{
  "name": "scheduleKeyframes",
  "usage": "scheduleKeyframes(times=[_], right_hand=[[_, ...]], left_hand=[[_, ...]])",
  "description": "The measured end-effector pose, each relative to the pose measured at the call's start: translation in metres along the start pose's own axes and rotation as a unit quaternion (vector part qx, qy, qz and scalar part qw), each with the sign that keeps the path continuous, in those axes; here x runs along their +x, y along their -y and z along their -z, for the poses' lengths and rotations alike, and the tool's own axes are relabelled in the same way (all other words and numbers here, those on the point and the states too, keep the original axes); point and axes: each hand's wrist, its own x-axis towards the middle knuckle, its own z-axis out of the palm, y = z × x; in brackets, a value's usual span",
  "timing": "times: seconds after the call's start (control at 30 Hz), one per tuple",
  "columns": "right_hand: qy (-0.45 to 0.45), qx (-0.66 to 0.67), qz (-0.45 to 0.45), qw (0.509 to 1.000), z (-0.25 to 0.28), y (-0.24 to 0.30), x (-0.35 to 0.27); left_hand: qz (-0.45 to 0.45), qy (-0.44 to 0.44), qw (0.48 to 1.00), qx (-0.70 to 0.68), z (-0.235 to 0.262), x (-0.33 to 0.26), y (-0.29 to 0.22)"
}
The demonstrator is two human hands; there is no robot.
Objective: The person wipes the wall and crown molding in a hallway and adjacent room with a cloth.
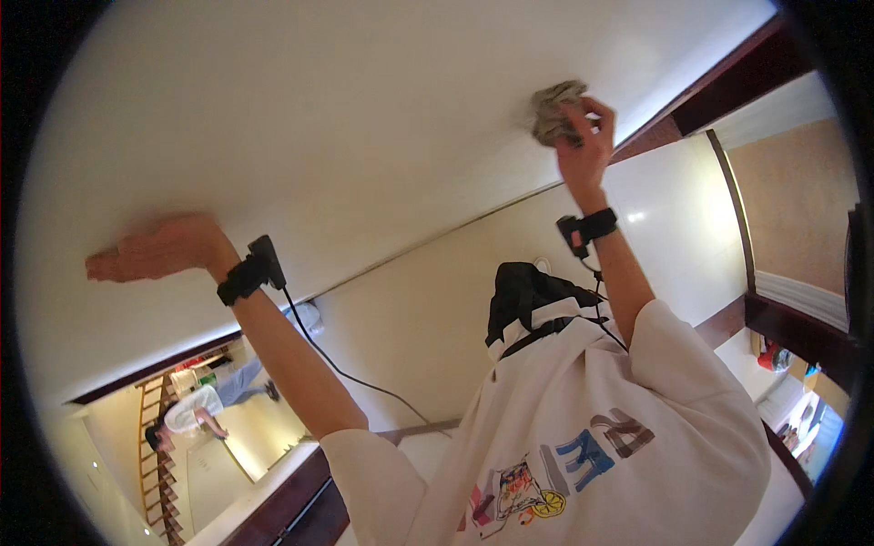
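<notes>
A crumpled grey-brown cloth (552, 109) is pressed to a large white wall (364, 118) in the upper right. My right hand (589, 144) grips it, with fingers bent around its near side. Farther left and lower, my left hand (159, 247) lies flat on or very close to the same white surface. Its fingers are stretched out and slightly blurred, and nothing shows in it. Black straps with small devices circle both wrists, and a dark cable (332, 364) runs from the left one toward my body.
Dark wooden trim (728, 82) edges the wall at the right. A black fabric item (523, 300) lies against my light shirt. At the lower left, beyond an opening, another person (196, 409) in a white top is near a wooden stair or ladder (155, 455).
</notes>
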Motion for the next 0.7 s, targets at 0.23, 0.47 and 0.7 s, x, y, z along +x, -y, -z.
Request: scheduleKeyframes(times=[0.23, 0.47, 0.7], right_hand=[[-0.224, 0.080, -0.225, 0.945, 0.001, -0.027, 0.052], [-0.047, 0.160, -0.189, 0.968, -0.003, 0.007, -0.001], [-0.140, 0.089, -0.038, 0.985, 0.058, 0.020, 0.115]], left_hand=[[0.037, -0.018, 0.998, -0.051, 0.018, 0.016, -0.021], [-0.090, -0.046, 0.995, 0.019, -0.001, 0.006, -0.013], [0.091, -0.007, 0.989, -0.114, 0.022, 0.016, -0.034]])
